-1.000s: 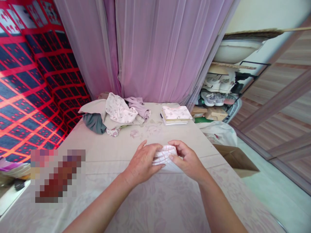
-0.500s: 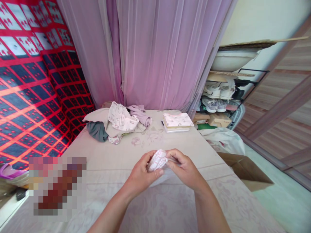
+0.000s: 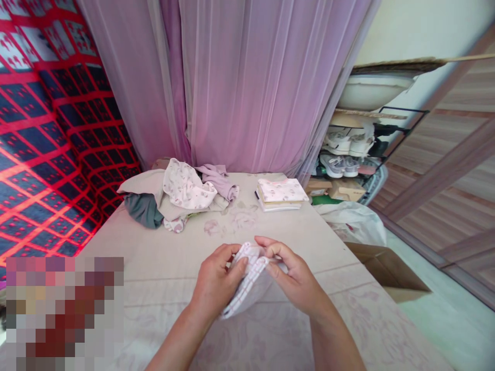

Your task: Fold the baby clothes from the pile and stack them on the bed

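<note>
Right now both hands are pinching a small cloth (image 3: 247, 281) in front of the person, just above the bed (image 3: 162, 247). It looks very light and very soft, so it flops and bends wherever nobody holds it, and I think it would slide out of shape if it were let go. The left hand (image 3: 214, 283) has its thumb on top and its fingers curled under the cloth, gripping the left side of it. The right hand (image 3: 294, 275) nips the top edge between thumb and first finger, right beside the left thumb. The best places to hold it look like the edges and corners, because the middle just sags. It would not break if dropped, and it does not look slippery. The cloth is white with thin pink lines that make little squares, and it is partly folded, with one end hanging down toward the bed cover. Farther back on the bed lies a messy pile of clothes (image 3: 178, 193) in tan, grey, purple and flowery white, well apart from the hands. Near that pile, to the right, sits a neat stack of folded clothes (image 3: 279, 194). Behind the bed hangs a pink curtain (image 3: 251, 77)
</note>
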A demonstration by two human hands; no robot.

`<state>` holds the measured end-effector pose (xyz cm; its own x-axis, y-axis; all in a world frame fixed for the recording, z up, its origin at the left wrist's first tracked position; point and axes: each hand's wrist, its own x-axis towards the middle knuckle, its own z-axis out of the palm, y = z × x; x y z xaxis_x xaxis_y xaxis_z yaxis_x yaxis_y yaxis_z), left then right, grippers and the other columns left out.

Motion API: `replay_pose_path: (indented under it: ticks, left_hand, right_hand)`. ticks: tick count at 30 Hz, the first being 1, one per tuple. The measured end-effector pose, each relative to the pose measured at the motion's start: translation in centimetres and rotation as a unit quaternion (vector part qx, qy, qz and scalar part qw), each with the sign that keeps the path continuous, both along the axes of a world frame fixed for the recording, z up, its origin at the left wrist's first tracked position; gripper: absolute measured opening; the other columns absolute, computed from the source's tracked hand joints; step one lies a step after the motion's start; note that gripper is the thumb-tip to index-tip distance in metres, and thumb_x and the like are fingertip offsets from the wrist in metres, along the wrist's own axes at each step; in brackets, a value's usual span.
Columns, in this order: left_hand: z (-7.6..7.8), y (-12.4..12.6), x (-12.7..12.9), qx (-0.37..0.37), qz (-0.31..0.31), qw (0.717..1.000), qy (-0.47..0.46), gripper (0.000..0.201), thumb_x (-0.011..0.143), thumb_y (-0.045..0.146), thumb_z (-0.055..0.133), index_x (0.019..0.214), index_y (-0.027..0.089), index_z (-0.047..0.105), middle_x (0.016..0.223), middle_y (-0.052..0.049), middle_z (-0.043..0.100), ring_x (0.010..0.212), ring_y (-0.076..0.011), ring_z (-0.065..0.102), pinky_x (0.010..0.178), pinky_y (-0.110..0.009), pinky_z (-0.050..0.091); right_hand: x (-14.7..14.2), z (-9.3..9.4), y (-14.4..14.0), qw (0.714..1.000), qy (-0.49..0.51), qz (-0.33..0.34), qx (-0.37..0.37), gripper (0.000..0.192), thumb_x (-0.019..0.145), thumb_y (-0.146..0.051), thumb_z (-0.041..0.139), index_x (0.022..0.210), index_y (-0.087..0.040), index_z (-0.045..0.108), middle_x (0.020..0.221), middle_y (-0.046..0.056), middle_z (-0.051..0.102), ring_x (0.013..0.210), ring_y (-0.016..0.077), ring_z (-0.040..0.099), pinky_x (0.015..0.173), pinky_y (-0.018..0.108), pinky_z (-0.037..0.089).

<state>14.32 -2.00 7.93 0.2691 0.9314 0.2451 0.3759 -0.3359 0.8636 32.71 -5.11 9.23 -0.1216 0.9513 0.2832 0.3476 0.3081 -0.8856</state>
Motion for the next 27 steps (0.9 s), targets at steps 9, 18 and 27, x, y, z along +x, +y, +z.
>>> replay_pose_path:
  ticks: [9,18,27]
  left_hand:
    - [0.7,-0.6,0.0,0.006,-0.062,0.998,-0.012,0.024,0.089,0.031,0.053,0.109,0.028,0.066,0.097,0.0,0.069,0.083,-0.0131,0.061,0.075,-0.023,0.047]
    - [1.3,-1.2,-0.2,-0.04,-0.102,0.994,0.022,0.048,0.079,0.02,0.059,0.126,0.029,0.054,0.119,0.0,0.065,0.103,-0.0186,0.06,0.089,-0.028,0.045]
    - [1.9,-1.5,-0.3,-0.084,-0.093,0.992,0.035,0.039,0.076,0.021,0.061,0.114,0.026,0.051,0.096,0.005,0.067,0.083,-0.0139,0.061,0.072,-0.023,0.043]
  right_hand:
    - [-0.7,-0.2,0.3,0.999,0.048,-0.008,-0.004,0.014,0.09,-0.035,0.052,0.088,-0.022,0.053,0.109,0.007,0.066,0.098,0.0178,0.062,0.084,0.03,0.048]
    - [-0.6,-0.7,0.4,0.996,0.08,-0.04,0.004,0.022,0.087,-0.034,0.055,0.104,-0.021,0.055,0.1,0.006,0.065,0.089,0.0163,0.062,0.079,0.029,0.05]
    - [0.1,0.0,0.2,0.996,0.04,-0.007,-0.075,0.026,0.079,-0.038,0.063,0.096,-0.019,0.065,0.088,0.002,0.068,0.08,0.0173,0.061,0.072,0.027,0.05]
